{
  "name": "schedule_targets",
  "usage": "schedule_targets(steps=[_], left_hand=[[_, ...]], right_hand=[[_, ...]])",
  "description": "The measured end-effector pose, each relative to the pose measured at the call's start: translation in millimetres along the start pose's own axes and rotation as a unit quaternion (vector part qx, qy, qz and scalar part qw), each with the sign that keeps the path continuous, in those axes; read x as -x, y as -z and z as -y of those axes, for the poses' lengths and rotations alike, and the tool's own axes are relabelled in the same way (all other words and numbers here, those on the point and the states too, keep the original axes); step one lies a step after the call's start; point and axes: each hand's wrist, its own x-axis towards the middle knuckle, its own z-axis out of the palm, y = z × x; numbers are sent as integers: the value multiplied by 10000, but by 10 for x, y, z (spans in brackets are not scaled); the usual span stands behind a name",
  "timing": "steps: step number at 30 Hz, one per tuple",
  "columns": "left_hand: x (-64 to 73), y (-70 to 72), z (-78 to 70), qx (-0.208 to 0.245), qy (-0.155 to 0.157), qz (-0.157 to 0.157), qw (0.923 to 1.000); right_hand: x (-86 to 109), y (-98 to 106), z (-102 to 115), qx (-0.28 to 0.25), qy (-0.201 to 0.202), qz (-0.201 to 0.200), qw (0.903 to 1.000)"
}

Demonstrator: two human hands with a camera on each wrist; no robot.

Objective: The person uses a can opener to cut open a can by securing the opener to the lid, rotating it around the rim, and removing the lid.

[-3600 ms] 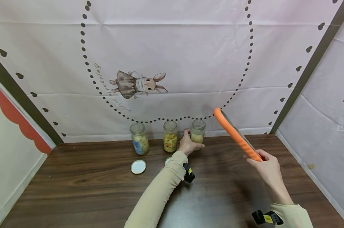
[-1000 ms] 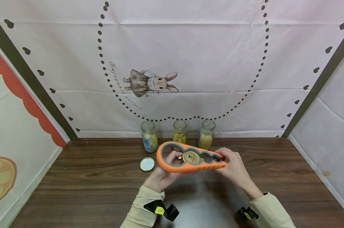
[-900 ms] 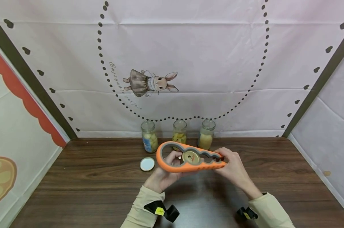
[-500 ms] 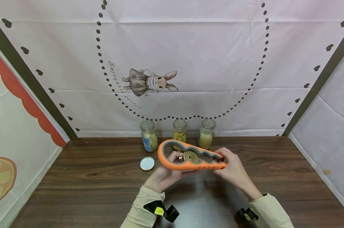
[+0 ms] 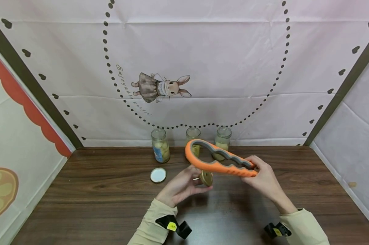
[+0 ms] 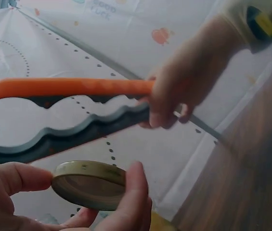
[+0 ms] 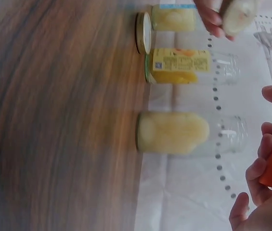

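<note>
My left hand (image 5: 184, 185) pinches a gold jar lid (image 5: 206, 178) by its rim, tilted on edge, above the table. The left wrist view shows the lid (image 6: 90, 166) between thumb and fingers. My right hand (image 5: 265, 178) grips the handle ends of an orange and grey jar opener (image 5: 216, 166). The opener's looped end hangs just above the lid, apart from it. Behind stand three lidless glass jars with pale yellow contents: the left jar (image 5: 161, 146) has a blue label, the middle jar (image 5: 192, 133) is partly hidden by the opener, and the right jar (image 5: 223, 136) likewise.
Another lid (image 5: 158, 175) lies white side up on the dark wooden table (image 5: 95, 200), left of my left hand. A white printed cloth (image 5: 218, 68) hangs close behind the jars, with cloth sides at left and right.
At first my left hand was at the right jar. Later the opener lay around the lid; now my right hand has drawn it up and rightward off the lid, which my left hand has lowered and tilted.
</note>
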Motion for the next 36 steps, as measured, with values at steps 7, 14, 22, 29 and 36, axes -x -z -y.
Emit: schedule_targets(steps=[7,14,22,29,36], left_hand=[[-70,9,80,-707,184,-60,9973],[-201,-53,159,-1753,297,165,9839],[-348,-176,167,-4231,171,413,9050],[-488,-227,180,-5316,-124,210,8467],[-726,-257,182,-6676,-507,35,7428]], right_hand=[[22,195,-19,220,-119,-207,9995],[53,331,-68,419,-391,-240,9981],[102,476,-121,455,-709,-331,9959],[165,637,-217,483,-1004,-555,9922],[164,688,-232,450,-1197,-782,9887]])
